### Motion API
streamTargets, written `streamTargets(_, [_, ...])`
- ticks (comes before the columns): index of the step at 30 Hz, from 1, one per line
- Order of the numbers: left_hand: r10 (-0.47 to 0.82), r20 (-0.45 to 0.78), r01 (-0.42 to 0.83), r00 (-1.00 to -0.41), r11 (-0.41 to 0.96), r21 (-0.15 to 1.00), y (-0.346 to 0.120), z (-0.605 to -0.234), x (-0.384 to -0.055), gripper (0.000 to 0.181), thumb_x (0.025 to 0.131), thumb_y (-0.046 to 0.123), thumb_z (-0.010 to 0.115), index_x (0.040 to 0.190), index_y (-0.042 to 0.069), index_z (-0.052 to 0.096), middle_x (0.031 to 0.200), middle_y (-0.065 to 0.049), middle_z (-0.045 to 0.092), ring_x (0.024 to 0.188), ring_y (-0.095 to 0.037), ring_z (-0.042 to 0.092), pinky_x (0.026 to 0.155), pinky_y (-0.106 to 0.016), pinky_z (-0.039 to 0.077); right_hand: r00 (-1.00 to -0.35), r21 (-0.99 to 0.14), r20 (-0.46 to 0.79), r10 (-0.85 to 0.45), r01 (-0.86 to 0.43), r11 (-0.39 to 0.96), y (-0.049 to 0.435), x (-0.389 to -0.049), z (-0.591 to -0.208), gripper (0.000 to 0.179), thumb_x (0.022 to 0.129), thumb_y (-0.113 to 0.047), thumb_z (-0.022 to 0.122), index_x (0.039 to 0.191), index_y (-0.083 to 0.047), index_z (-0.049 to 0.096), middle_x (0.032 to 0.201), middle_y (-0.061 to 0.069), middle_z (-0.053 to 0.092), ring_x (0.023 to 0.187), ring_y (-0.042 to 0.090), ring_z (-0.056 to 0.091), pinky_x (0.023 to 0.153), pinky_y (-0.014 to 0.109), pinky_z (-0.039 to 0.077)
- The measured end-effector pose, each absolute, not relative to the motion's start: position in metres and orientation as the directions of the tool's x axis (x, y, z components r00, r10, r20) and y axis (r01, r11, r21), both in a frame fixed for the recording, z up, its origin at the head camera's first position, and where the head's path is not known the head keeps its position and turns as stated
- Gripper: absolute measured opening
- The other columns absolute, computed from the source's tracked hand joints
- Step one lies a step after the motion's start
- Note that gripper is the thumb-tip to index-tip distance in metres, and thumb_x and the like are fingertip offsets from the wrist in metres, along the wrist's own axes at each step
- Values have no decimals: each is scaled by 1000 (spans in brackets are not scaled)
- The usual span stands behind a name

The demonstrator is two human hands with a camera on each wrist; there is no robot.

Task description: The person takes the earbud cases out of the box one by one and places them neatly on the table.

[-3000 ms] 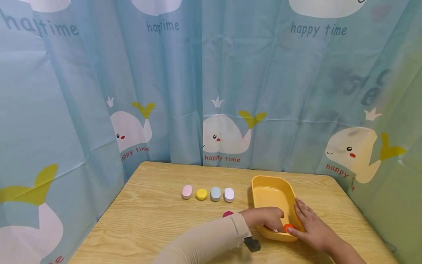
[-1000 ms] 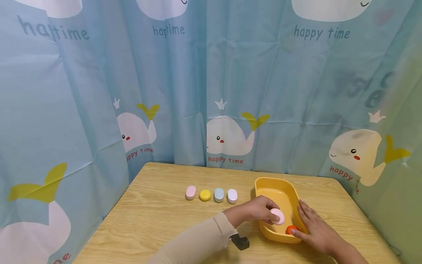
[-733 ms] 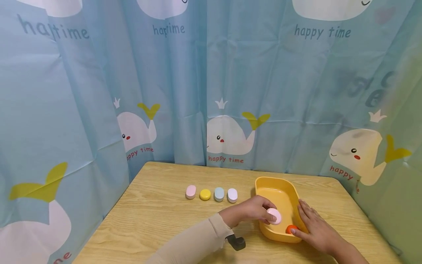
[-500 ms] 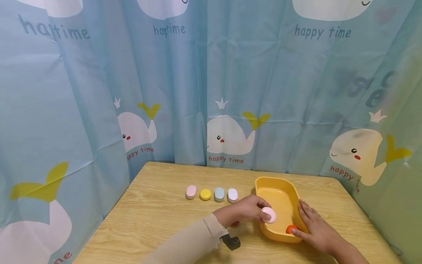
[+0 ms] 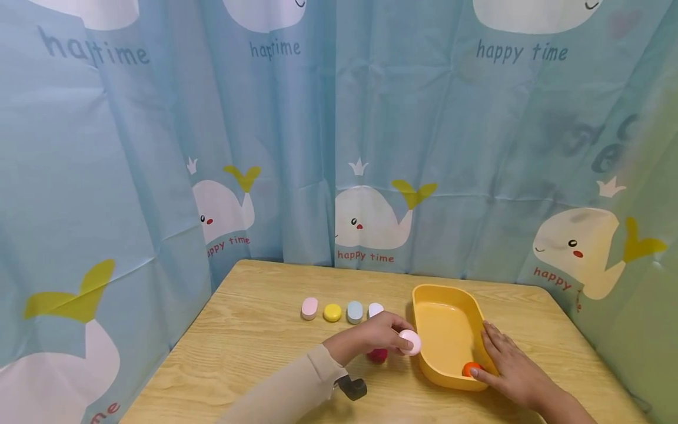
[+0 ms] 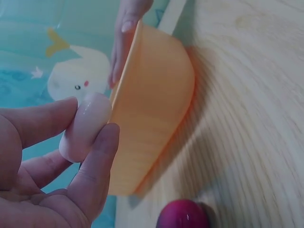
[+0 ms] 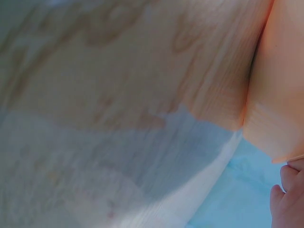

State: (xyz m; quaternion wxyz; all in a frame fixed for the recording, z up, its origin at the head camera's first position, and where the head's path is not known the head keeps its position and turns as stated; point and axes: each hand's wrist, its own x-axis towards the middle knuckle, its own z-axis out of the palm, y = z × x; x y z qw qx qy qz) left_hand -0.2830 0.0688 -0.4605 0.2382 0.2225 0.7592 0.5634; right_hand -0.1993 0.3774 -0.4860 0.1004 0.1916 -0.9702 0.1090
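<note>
My left hand (image 5: 380, 331) pinches a pale pink rounded disc (image 5: 411, 343) between thumb and fingers, beside the left rim of a yellow-orange plastic tub (image 5: 450, 381). The left wrist view shows the same disc edge-on, smooth and glossy. Straight fingers of my right hand (image 5: 512, 370) rest along the tub's right wall, the thumb over its rim. Inside the tub, close to that thumb, lies an orange-red rounded piece (image 5: 469, 369), partly hidden. On the table just below my left hand is a magenta rounded piece (image 5: 378, 355).
Behind the left hand a row stands on the wooden table (image 5: 254, 353): a pink oval block (image 5: 309, 308), a yellow round one (image 5: 332, 312), a grey-blue oval one (image 5: 355, 312) and a white one (image 5: 375, 309) partly covered by the hand. A whale-print curtain (image 5: 296, 147) surrounds the table.
My left hand has lifted the pale pink disc out of the tub and carried it left past the rim, revealing the magenta piece. The right hand stays at the tub's wall.
</note>
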Motion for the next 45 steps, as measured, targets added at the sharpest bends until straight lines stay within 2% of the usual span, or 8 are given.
streamTargets(7, [584, -126, 74, -802, 305, 949, 55, -465, -282, 22, 82, 0, 75, 103, 4, 71, 87, -2, 62, 73, -15, 62, 68, -30, 57, -915, -182, 230, -332, -375, 909, 379, -198, -491, 83, 93, -49, 61, 145, 10, 34, 154, 25, 24, 142, 37, 20, 103, 8, -14])
streamTargets(15, [566, -155, -6, -810, 255, 967, 35, -477, -282, 25, 83, -8, 71, 106, -2, 67, 91, -9, 60, 77, -18, 63, 67, -33, 58, -913, -186, 239, -330, -376, 908, 378, -196, -498, 83, 93, -48, 61, 146, 10, 32, 154, 25, 24, 143, 35, 20, 103, 8, -13])
streamTargets(19, [556, -153, -12, -817, 248, 969, 25, -481, -286, 25, 83, -8, 71, 106, -2, 67, 93, -9, 61, 81, -20, 62, 68, -33, 58, -914, -181, 237, -328, -373, 910, 378, -196, -496, 83, 93, -48, 61, 145, 10, 33, 154, 25, 25, 142, 36, 21, 103, 8, -14])
streamTargets(26, [537, -143, -12, -831, 239, 971, 8, -485, -294, 32, 84, -8, 70, 115, -4, 66, 96, -9, 60, 88, -20, 60, 73, -35, 58, -910, -166, 245, -336, -381, 910, 379, -198, -491, 81, 93, -48, 60, 144, 11, 35, 153, 26, 26, 142, 37, 22, 104, 9, -14])
streamTargets(33, [513, -157, 22, -844, 326, 945, -8, -487, -296, 22, 84, -2, 73, 105, 2, 68, 94, -7, 60, 84, -20, 59, 72, -35, 56, -906, -164, 249, -341, -386, 908, 379, -201, -490, 82, 93, -48, 61, 144, 11, 35, 153, 26, 26, 140, 39, 25, 104, 8, -14])
streamTargets(39, [500, -168, 11, -850, 335, 942, -18, -494, -296, 23, 84, 0, 73, 106, 4, 68, 94, -7, 60, 81, -20, 59, 70, -35, 56, -911, -163, 241, -334, -377, 912, 379, -201, -493, 83, 93, -49, 61, 144, 10, 35, 153, 26, 26, 139, 41, 26, 103, 8, -14])
streamTargets(45, [473, -164, 14, -866, 350, 937, -28, -497, -297, 26, 83, -2, 74, 107, 3, 67, 97, -7, 59, 87, -21, 57, 72, -35, 56, -907, -167, 257, -332, -380, 910, 379, -200, -492, 83, 93, -48, 61, 145, 10, 35, 154, 25, 25, 140, 41, 25, 103, 8, -14])
